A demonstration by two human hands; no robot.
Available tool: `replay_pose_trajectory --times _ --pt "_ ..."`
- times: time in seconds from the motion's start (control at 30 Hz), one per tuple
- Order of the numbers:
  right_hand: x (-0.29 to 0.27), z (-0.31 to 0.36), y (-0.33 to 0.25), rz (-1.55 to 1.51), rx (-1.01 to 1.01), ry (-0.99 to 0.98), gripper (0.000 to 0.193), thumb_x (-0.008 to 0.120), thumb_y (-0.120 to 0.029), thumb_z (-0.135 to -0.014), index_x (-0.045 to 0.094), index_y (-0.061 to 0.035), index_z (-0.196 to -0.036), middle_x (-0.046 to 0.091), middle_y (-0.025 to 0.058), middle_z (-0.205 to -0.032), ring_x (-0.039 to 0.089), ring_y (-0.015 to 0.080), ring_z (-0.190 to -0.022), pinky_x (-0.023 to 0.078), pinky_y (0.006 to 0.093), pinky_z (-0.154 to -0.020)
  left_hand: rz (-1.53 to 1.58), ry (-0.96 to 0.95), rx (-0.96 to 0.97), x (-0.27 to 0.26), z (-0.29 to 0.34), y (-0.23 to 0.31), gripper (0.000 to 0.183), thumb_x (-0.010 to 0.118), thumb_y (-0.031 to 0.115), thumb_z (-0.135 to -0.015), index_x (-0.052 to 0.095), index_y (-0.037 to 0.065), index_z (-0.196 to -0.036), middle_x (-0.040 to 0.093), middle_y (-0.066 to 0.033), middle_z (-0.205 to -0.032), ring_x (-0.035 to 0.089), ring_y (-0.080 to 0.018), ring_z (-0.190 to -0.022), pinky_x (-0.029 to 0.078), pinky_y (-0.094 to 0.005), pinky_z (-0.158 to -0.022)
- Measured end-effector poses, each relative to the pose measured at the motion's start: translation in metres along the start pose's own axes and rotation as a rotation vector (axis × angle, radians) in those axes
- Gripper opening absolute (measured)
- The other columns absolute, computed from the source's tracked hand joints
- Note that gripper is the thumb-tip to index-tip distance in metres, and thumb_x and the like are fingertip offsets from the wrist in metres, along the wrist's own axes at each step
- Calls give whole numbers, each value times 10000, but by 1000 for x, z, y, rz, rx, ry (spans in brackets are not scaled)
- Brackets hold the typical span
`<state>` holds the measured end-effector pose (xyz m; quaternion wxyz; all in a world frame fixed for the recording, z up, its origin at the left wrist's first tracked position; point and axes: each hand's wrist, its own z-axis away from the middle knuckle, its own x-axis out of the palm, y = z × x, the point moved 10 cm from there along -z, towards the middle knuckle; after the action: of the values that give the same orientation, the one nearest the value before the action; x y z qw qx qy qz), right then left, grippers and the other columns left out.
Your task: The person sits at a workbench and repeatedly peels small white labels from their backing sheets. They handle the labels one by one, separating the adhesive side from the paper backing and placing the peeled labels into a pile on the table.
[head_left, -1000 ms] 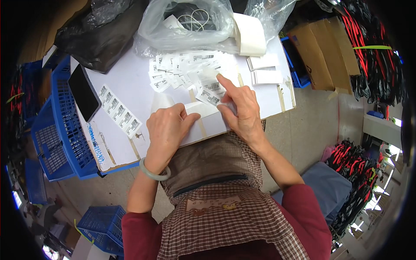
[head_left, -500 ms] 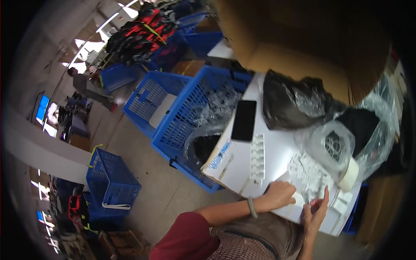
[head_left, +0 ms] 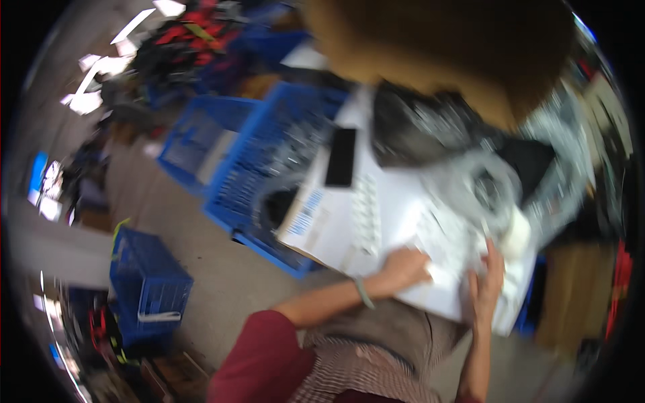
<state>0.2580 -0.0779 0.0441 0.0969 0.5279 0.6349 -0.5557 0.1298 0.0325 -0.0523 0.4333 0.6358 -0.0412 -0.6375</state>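
My left hand (head_left: 405, 267), fingers curled closed, rests at the near edge of a white board (head_left: 393, 211). Whatever it may hold is hidden by the fingers and blur. To its right my right hand (head_left: 488, 279) is raised over the board edge, its thumb and fingers apart and nothing visible in them. Small white slips (head_left: 437, 228) lie scattered just beyond both hands. A clear plastic bag (head_left: 478, 191) of ring-like bands stands behind the slips. Beside it, close to my right fingertips, is a roll of pale tape (head_left: 516, 234). A strip of printed labels (head_left: 366, 215) lies left of the slips.
A black phone (head_left: 340, 158) lies on the board's far left. Dark plastic bags (head_left: 420, 131) and an open cardboard box (head_left: 430, 47) are behind. Blue crates (head_left: 225, 191) holding clear plastic stand left of the board; another blue crate (head_left: 151, 275) is on the floor.
The whole view has shifted, so everything appears farther left and higher, with more blur. My left hand stays closed at the board edge; my right hand remains raised with its fingers apart.
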Motion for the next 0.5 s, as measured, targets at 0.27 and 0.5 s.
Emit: replay_pose_trajectory --times 0.27,0.5 --pt "-2 37 38 -772 579 -39 130 704 -42 -868 636 -1 -972 679 59 -895 608 81 -774 499 232 -685 304 -115 -235 -27 26 -21 307 780 267 -804 679 13 -665 573 -37 -500 512 -84 -447 374 -247 -434" --pt "54 37 18 -649 707 -322 76 667 -49 -885 615 3 -867 646 36 -690 572 65 -589 449 208 -529 241 -89 -203 -28 18 -24 358 738 294 -797 655 -13 -632 545 -147 -477 532 -235 -427 421 -354 -476"
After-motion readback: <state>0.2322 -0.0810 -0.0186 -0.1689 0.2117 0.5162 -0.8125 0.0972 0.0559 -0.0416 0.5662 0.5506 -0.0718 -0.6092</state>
